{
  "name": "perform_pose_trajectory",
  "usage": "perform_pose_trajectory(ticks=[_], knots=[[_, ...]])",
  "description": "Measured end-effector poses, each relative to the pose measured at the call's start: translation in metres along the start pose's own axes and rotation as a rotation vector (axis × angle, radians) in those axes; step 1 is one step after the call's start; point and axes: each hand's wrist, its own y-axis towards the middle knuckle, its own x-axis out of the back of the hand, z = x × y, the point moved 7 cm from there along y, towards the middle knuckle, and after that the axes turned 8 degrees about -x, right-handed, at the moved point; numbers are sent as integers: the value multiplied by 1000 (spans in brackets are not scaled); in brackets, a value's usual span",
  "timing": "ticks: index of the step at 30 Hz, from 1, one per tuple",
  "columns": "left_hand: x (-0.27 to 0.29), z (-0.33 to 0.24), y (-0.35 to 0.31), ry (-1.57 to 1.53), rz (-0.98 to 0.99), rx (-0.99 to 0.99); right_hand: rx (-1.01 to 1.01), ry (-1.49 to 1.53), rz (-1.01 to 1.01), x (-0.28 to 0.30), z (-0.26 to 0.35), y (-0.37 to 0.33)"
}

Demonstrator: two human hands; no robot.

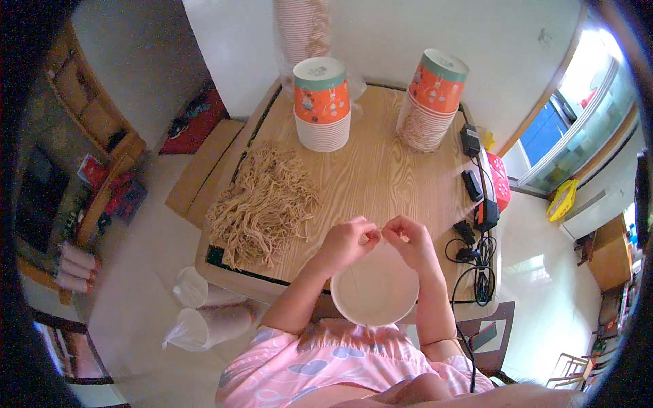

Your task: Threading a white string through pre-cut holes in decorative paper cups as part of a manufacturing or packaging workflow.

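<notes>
A large white paper bucket (375, 289) is at the table's near edge in front of me, its open mouth facing up toward me. At its far rim my left hand (350, 239) and my right hand (410, 239) meet, fingertips pinched close together. What the fingers hold there is too small to make out. To the left of my left hand lies a loose heap of tan twine pieces (265, 204) on the wooden table (371, 183).
Orange-and-green printed paper buckets stand upside down in a left stack (322, 105) and a right stack (435, 98). Black cables and adapters (483, 272) line the table's right edge. Bagged cup stacks (218, 326) lie on the floor at left. A cardboard box (204, 170) adjoins the table.
</notes>
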Motion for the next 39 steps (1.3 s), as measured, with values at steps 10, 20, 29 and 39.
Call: perform_pose_trajectory(ticks=[10,20,29,39], knots=[[1,14,-3,-130,-95,245,6,17,-22,1,1,-2],[-8,20,-7,-162,-76,281,-136,-22,196,-11,-13,8],[-16,26,-6,-704,-149,387,-3,217,52,-3,-13,13],[-27,32,-5,-705,-3,417,93,-37,42,0,12,6]])
